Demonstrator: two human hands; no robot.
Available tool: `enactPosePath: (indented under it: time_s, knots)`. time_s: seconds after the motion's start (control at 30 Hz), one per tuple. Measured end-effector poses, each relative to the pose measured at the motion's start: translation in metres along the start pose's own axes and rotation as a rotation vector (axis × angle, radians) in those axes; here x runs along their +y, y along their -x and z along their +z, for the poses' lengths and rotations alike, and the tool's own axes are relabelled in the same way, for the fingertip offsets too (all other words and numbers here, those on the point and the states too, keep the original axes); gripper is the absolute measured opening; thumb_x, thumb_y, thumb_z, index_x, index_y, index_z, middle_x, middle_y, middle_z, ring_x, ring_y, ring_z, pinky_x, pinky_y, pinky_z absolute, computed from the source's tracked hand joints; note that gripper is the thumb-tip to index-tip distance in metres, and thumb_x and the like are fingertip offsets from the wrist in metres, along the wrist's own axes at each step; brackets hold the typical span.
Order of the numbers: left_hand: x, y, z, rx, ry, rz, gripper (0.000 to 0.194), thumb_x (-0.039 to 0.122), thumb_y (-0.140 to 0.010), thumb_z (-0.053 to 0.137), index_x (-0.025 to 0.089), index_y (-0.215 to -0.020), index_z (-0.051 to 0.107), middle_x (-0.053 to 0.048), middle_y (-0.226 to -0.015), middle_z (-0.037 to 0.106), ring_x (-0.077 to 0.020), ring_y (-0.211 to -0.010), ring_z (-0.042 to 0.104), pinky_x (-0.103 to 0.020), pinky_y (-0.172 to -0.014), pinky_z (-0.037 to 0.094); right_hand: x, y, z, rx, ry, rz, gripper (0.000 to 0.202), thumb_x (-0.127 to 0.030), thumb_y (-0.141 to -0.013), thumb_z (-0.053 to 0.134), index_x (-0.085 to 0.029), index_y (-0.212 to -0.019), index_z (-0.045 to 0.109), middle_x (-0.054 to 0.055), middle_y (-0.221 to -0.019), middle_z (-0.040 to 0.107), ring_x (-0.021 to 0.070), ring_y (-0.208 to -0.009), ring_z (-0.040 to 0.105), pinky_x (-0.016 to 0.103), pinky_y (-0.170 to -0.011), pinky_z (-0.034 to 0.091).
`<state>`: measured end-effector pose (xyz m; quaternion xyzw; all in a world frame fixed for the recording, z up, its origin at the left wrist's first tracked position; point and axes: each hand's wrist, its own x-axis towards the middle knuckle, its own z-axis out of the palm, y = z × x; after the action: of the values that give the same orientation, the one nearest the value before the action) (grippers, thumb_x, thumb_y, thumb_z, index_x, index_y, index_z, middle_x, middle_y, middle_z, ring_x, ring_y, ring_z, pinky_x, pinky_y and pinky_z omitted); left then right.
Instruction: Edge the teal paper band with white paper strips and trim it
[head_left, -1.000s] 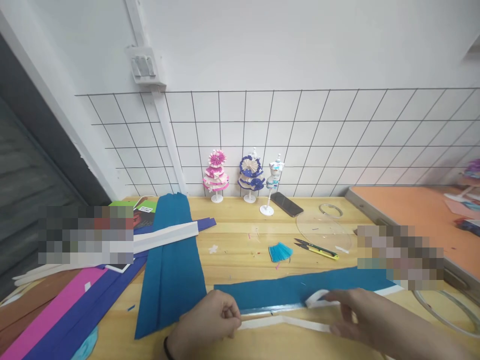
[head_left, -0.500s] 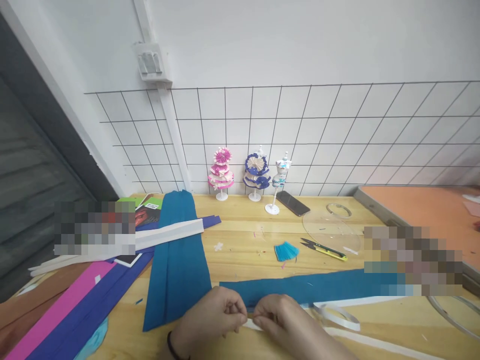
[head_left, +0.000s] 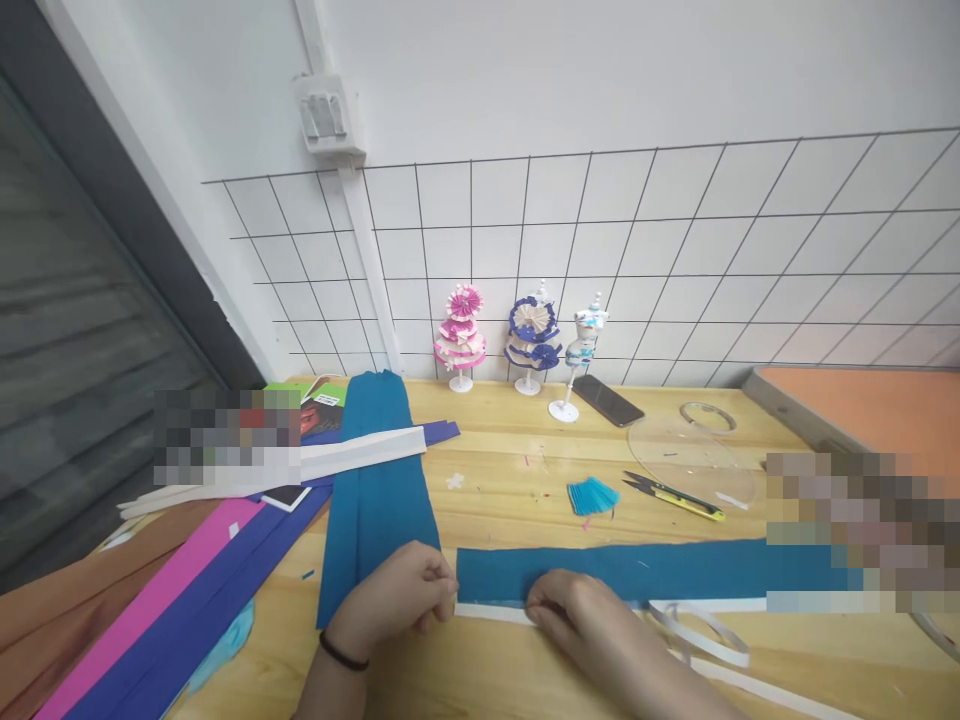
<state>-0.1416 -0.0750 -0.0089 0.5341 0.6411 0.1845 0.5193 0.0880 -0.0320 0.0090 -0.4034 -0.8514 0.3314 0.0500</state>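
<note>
A long teal strip [head_left: 622,575], fabric or paper, lies across the front of the table. Along its near edge runs narrow white tape [head_left: 491,611]. My right hand [head_left: 581,612] has its fingers pinched together on the tape at that edge. At the tape's left end my left hand [head_left: 397,595], with a black band at the wrist, is closed in a pinch; whatever its fingertips hold is hidden. A wider teal piece [head_left: 379,520] lies just behind my left hand. Loops of white tape [head_left: 705,632] curl beside my right forearm.
Yellow-handled thread snips [head_left: 679,498], a pleated turquoise piece [head_left: 592,496] and a phone [head_left: 609,400] lie farther back. Three small decorated stands [head_left: 460,345] line the wall. Coloured strips [head_left: 225,580] pile up at left; an orange board [head_left: 862,415] stands at right.
My left hand has moved left, away from my right hand, baring a stretch of white tape between them. The camera view has shifted slightly.
</note>
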Motion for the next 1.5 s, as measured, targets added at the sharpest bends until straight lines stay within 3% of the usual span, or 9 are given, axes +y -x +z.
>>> enactPosePath:
  time_s: [0.37, 1.0, 1.3, 1.5]
  knots:
    - [0.000, -0.001, 0.002, 0.019, -0.054, -0.050, 0.011, 0.026, -0.056, 0.052, 0.016, -0.059, 0.055, 0.003, -0.049, 0.053, -0.0119, -0.044, 0.050, -0.022, -0.043, 0.035, 0.004, -0.001, 0.003, 0.023, 0.003, 0.019, 0.019, -0.019, -0.077, 0.044, -0.021, -0.070, 0.061, 0.000, -0.074, 0.067, 0.0148, -0.071, 0.059, 0.021, -0.062, 0.038]
    - [0.005, -0.001, 0.004, 0.057, -0.164, -0.052, 0.014, 0.030, -0.060, 0.053, 0.017, -0.062, 0.059, 0.004, -0.046, 0.052, -0.0119, -0.046, 0.049, -0.021, -0.042, 0.031, 0.006, -0.004, 0.003, 0.011, -0.011, 0.030, 0.019, -0.020, -0.077, 0.044, -0.020, -0.069, 0.061, 0.000, -0.071, 0.066, 0.0141, -0.067, 0.057, 0.021, -0.058, 0.036]
    - [0.003, 0.001, 0.003, 0.089, -0.169, -0.002, 0.018, 0.020, -0.057, 0.053, 0.018, -0.074, 0.057, 0.005, -0.057, 0.055, -0.0120, -0.057, 0.050, -0.021, -0.049, 0.032, -0.003, 0.005, 0.000, -0.016, -0.117, -0.126, 0.017, -0.016, -0.078, 0.046, -0.022, -0.072, 0.061, -0.002, -0.078, 0.063, 0.0114, -0.071, 0.057, 0.019, -0.062, 0.038]
    - [-0.001, -0.001, 0.001, -0.003, -0.123, 0.053, 0.028, 0.019, -0.056, 0.056, 0.018, -0.083, 0.060, 0.005, -0.061, 0.056, -0.0117, -0.060, 0.052, -0.020, -0.052, 0.036, -0.013, 0.011, 0.005, -0.025, -0.158, -0.163, 0.013, -0.020, -0.079, 0.049, -0.022, -0.073, 0.060, -0.002, -0.074, 0.061, 0.0108, -0.067, 0.055, 0.019, -0.059, 0.037]
